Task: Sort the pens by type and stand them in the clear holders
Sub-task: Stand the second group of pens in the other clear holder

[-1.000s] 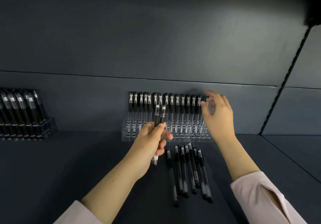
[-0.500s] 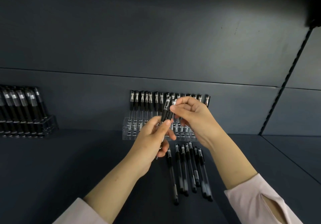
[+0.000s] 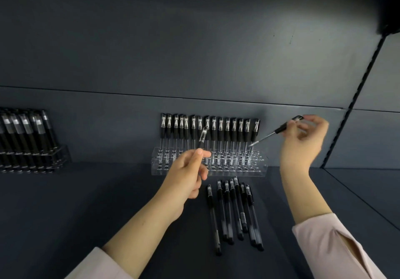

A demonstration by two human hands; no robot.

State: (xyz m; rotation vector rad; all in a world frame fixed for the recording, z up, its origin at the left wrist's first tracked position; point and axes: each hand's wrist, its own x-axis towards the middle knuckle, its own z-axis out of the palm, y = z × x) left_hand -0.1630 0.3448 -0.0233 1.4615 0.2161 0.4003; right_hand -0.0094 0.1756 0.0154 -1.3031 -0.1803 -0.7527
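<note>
A clear holder (image 3: 257, 166) stands against the back wall with a full back row of black capped pens (image 3: 213, 131) upright in it. My left hand (image 3: 186, 177) grips one black pen (image 3: 202, 138) in front of the holder, cap end up. My right hand (image 3: 303, 140) pinches another black pen (image 3: 275, 132) by its cap, tilted, with its tip just above the holder's right end. Several loose black pens (image 3: 234, 211) lie side by side on the shelf in front of the holder.
A second clear holder (image 3: 60, 155) filled with black pens stands at the far left of the dark shelf. A slotted upright rail (image 3: 355, 97) runs down the wall at the right. The shelf's surface (image 3: 86, 203) is dark grey.
My right hand took one of the two pens from my left hand and carried it right, to the holder's right end. My left hand now holds a single pen.
</note>
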